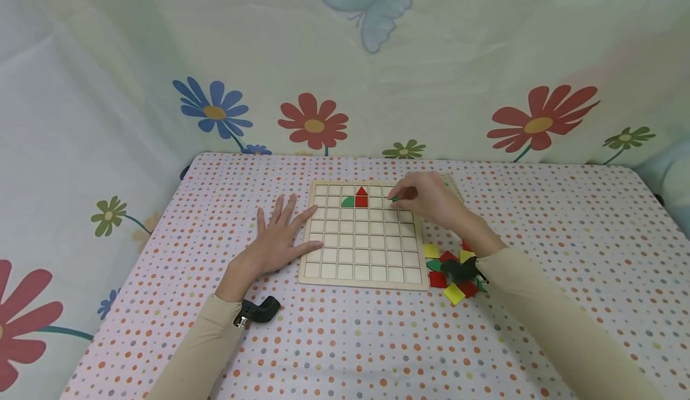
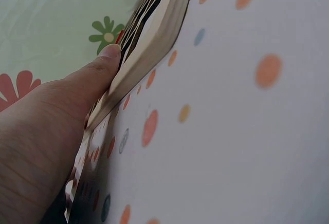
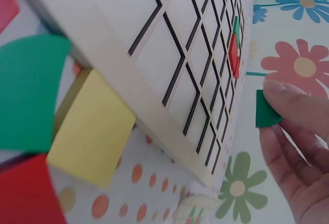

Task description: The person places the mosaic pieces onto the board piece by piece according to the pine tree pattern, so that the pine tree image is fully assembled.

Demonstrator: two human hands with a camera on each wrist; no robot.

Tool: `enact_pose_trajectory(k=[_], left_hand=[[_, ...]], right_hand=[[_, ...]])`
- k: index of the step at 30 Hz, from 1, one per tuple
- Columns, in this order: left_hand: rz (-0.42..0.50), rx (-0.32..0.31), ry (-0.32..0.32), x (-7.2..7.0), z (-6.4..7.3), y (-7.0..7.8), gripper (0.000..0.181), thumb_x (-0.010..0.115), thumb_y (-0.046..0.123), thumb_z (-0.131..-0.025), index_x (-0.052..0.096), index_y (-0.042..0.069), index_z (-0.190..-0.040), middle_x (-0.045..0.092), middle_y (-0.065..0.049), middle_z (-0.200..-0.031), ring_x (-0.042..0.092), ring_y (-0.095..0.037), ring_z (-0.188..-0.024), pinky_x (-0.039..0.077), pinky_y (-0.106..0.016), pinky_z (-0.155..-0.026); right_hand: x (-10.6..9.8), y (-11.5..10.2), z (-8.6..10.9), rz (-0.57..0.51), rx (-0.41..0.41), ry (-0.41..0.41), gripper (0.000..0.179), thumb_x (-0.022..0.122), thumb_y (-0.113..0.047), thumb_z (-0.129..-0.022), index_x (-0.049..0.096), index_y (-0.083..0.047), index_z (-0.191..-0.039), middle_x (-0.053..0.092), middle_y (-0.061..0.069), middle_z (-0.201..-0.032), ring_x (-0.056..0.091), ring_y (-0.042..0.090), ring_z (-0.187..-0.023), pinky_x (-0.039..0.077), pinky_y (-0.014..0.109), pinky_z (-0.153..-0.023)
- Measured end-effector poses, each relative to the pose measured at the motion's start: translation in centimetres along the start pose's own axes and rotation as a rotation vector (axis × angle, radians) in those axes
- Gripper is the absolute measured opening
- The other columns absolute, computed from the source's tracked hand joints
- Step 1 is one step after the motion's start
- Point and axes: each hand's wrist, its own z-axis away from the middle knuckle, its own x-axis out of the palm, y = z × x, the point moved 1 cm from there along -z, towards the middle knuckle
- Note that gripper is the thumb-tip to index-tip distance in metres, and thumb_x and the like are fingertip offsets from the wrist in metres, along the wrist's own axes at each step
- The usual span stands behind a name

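A wooden grid board (image 1: 363,275) lies on the dotted table. In its upper rows sit a red triangle (image 1: 361,191), a red square (image 1: 362,202) and a green quarter-circle tile (image 1: 348,202). My left hand (image 1: 277,241) has its fingers spread, with thumb and index fingertip at the board's left edge. Above the upper right of the grid, my right hand (image 1: 428,199) pinches another green quarter-circle tile (image 3: 266,112) between thumb and fingers. In the right wrist view that tile is held apart from the board.
A loose pile of red, green and yellow tiles (image 1: 454,294) lies by the board's lower right side, partly hidden by the right wrist camera (image 1: 460,270). A printed card (image 1: 451,185) lies behind my right hand. A flowered cloth (image 1: 431,100) hangs behind the table.
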Motion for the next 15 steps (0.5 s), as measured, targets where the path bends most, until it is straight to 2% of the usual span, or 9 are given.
enact_pose_trajectory(k=[4, 9, 15], left_hand=[[0.004, 0.002, 0.003, 0.0, 0.0, -0.2, 0.084, 0.062, 0.06, -0.099, 0.029, 0.025, -0.167, 0.0, -0.019, -0.175, -0.012, -0.04, -0.16, -0.012, -0.075, -0.117], [0.0, 0.0, 0.0, 0.2, 0.0, -0.3, 0.084, 0.062, 0.061, -0.099, 0.029, 0.026, -0.167, 0.0, -0.018, -0.175, -0.013, -0.04, -0.16, -0.012, -0.074, -0.118], [-0.005, 0.0, 0.004, 0.3, -0.1, -0.4, 0.084, 0.061, 0.062, -0.099, 0.028, 0.027, -0.168, -0.001, -0.017, -0.175, -0.014, -0.039, -0.159, -0.014, -0.073, -0.117]], right_hand=[[0.4, -0.1, -0.7, -0.041, 0.015, 0.008, 0.013, 0.08, 0.004, -0.09, 0.082, 0.002, -0.102, 0.078, 0.014, -0.097, 0.068, 0.028, -0.089, 0.057, 0.04, -0.08], [1.4, 0.1, -1.8, -0.093, -0.029, -0.025, 0.016, 0.075, 0.006, -0.093, 0.08, 0.006, -0.108, 0.077, 0.018, -0.102, 0.07, 0.033, -0.094, 0.06, 0.045, -0.084], [2.5, 0.4, -2.9, -0.074, -0.033, -0.05, 0.018, 0.073, 0.007, -0.094, 0.08, 0.004, -0.111, 0.076, 0.02, -0.105, 0.07, 0.033, -0.094, 0.059, 0.044, -0.082]])
